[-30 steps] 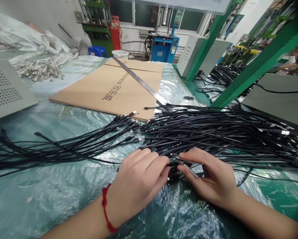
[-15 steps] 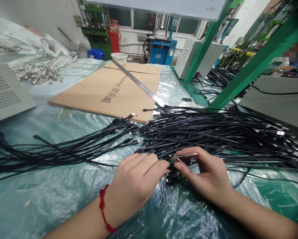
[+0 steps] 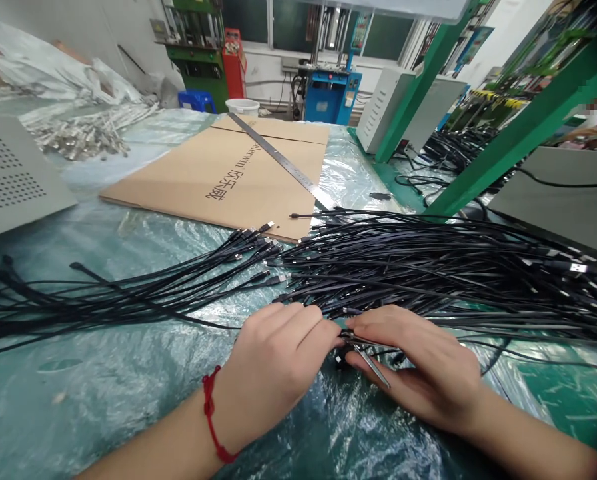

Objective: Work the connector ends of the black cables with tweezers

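My left hand (image 3: 283,367), with a red string on its wrist, is closed at the near side of the cable pile; what its fingertips pinch is hidden behind them. Close to those fingertips, my right hand (image 3: 418,367) holds a small metal tool (image 3: 374,367) with two slim arms spread apart, one under the fingers and one by the thumb. Below the tool's tip a dark cable connector (image 3: 339,360) shows. Behind both hands lies a large pile of black cables (image 3: 418,260). Another bundle of black cables (image 3: 128,293) stretches off to the left.
A flat cardboard sheet (image 3: 178,173) lies beyond the cables with a steel ruler (image 3: 283,163) across it. Grey metal boxes stand at the left (image 3: 18,177) and right (image 3: 563,193). A green post (image 3: 508,140) slants at the right. Plastic film (image 3: 128,400) covers the table.
My right hand has turned, its fingers now flatter over the tool, and the tool's free ends point more downward. My left hand stays closed in nearly the same place. The view has shifted slightly.
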`<state>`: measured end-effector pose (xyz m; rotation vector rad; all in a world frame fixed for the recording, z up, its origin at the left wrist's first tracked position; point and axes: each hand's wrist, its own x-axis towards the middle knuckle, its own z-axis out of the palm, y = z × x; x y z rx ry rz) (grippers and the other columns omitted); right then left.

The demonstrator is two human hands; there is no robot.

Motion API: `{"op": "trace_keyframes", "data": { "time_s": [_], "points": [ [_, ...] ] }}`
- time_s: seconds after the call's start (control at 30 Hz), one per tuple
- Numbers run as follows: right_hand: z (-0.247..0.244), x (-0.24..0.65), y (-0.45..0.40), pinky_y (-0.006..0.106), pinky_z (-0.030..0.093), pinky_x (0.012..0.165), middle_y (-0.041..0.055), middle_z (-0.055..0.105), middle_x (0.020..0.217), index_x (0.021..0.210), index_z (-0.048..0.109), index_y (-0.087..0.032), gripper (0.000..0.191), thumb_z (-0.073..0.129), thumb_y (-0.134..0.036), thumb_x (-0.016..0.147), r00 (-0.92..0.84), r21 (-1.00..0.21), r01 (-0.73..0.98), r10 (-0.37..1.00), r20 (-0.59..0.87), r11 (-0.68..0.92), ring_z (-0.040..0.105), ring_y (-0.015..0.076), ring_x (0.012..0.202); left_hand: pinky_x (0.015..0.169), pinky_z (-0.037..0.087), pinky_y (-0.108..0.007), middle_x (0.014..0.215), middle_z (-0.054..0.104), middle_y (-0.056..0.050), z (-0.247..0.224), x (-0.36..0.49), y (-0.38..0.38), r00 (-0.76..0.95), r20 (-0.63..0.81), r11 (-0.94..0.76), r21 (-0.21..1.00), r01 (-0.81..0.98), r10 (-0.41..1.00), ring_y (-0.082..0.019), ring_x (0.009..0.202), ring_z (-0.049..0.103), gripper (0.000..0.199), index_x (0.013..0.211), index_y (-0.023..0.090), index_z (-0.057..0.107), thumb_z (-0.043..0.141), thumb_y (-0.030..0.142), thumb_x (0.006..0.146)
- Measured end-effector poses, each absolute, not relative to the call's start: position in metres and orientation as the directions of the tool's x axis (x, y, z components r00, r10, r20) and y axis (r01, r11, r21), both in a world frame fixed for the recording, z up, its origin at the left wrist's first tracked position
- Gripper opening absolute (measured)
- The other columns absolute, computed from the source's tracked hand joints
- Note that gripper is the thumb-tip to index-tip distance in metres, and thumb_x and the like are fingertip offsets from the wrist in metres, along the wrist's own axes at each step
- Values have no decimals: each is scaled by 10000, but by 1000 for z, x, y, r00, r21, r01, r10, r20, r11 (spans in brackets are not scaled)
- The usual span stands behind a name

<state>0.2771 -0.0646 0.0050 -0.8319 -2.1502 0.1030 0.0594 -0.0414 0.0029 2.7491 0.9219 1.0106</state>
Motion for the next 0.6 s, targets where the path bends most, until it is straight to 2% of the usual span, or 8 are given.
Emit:
{"op": "trace_keyframes", "data": {
  "time_s": [0.23,0.37,0.5,0.6],
  "points": [
    [7,277,-65,329,618,797,69,744,939,1117,636,-142,318,732,-76,821,-466,-328,532,594,656,780,720,186,897,583,264,-341,699,509,2,1,59,-41,641,554,-826,175,535,532,-177,640,454,178,811,168,610,528,68,934],
    [10,277,-67,346,617,806,62,746,961,1175,606,-175,385,712,-54,825,-516,-307,542,598,613,783,715,192,914,581,252,-345,687,491,-1,1,59,-43,654,548,-827,137,545,522,-182,628,431,208,778,173,594,508,57,927],
    [11,277,-69,349,620,802,47,753,955,1205,595,-210,383,664,-56,861,-525,-313,545,608,596,777,722,190,901,576,257,-346,682,488,-1,1,60,-42,658,545,-832,147,536,520,-186,623,428,216,781,174,603,498,76,942],
    [10,276,-68,310,625,765,34,757,921,1112,628,-228,246,666,-132,888,-440,-390,579,677,589,716,736,177,843,583,282,-345,708,526,2,2,60,-42,644,537,-824,201,529,545,-179,646,467,194,840,171,623,501,134,986]
  ]
}}
